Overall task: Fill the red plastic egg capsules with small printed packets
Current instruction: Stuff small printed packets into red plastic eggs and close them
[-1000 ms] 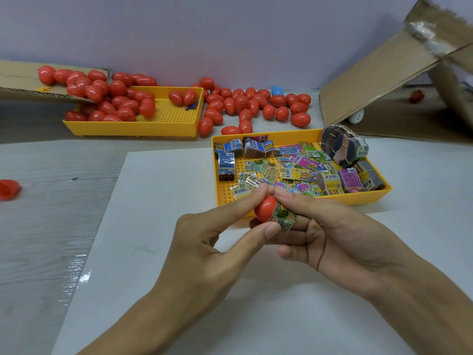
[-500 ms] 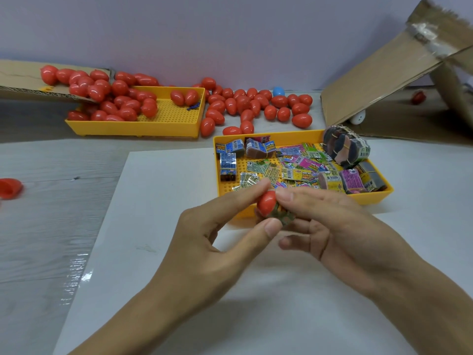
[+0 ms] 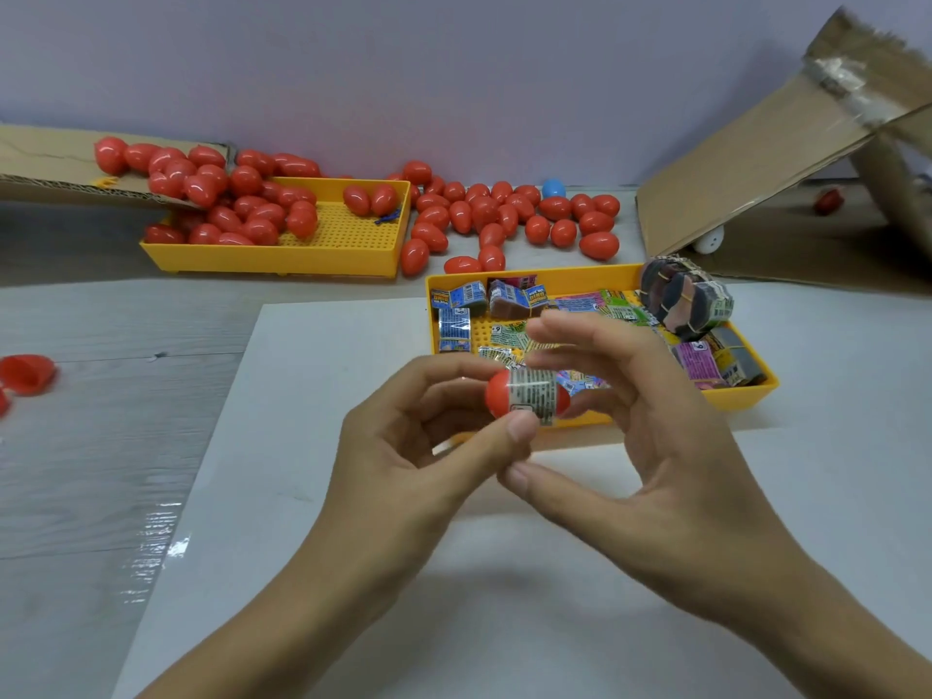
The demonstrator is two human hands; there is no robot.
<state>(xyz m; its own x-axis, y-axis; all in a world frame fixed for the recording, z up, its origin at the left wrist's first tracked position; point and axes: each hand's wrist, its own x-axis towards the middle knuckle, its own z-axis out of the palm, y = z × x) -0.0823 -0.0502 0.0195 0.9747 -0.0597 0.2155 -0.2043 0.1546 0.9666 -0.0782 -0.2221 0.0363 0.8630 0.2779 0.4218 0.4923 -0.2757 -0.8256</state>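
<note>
My left hand [image 3: 418,446] pinches a red egg capsule [image 3: 499,402] between forefinger and thumb, above the white sheet. A small printed packet [image 3: 533,396] is wrapped in its middle, between the two red halves. My right hand [image 3: 650,446] sits just right of the capsule. Its fingers are spread and blurred behind the capsule, and its thumb lies below without gripping. Behind the hands, a yellow tray [image 3: 751,396] holds several printed packets and a banded bundle [image 3: 686,295].
A second yellow tray [image 3: 282,259] at the back left holds many red eggs, which spill from a cardboard flap [image 3: 50,169]. Loose red eggs [image 3: 504,214] and one blue egg [image 3: 553,188] lie behind. An open red half [image 3: 27,373] lies far left. A cardboard box [image 3: 756,143] stands at the right.
The capsule has been raised and turned, so the packet now shows between two red halves. My right hand has let go of the packet and spread its fingers.
</note>
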